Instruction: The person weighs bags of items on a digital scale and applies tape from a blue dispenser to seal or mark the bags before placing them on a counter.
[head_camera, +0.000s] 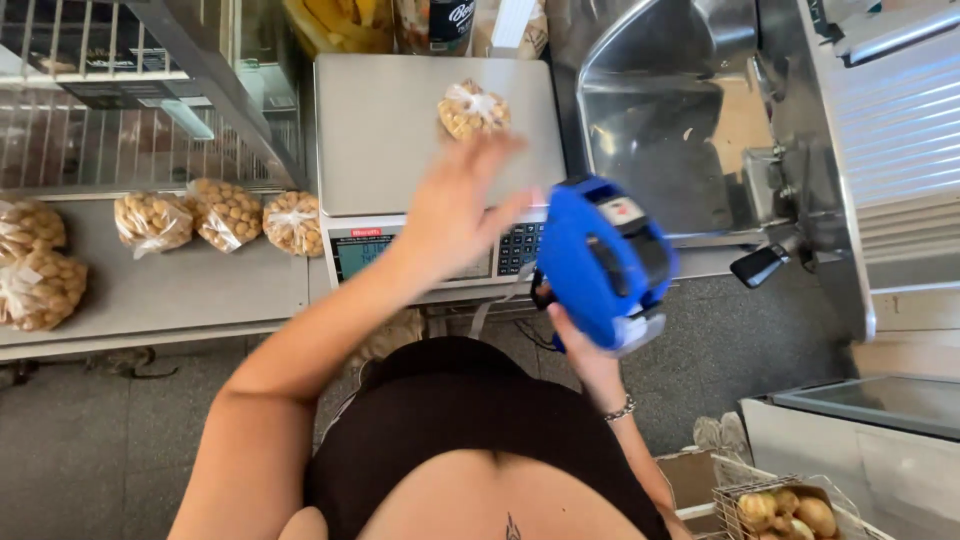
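Grey counter with bagged snacks, scale

i see a bright blue label gun with grey trim by my right fingers; just past my left fingertips, a clear bag of tan nuts on the silver-grey scale.

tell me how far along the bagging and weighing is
Looks done: five tied bags lie on the counter left of the scale. In hand: one bag sits on the scale, the left hand reaching toward it, the right hand holding a blue label gun. Left: no label shows on that bag.
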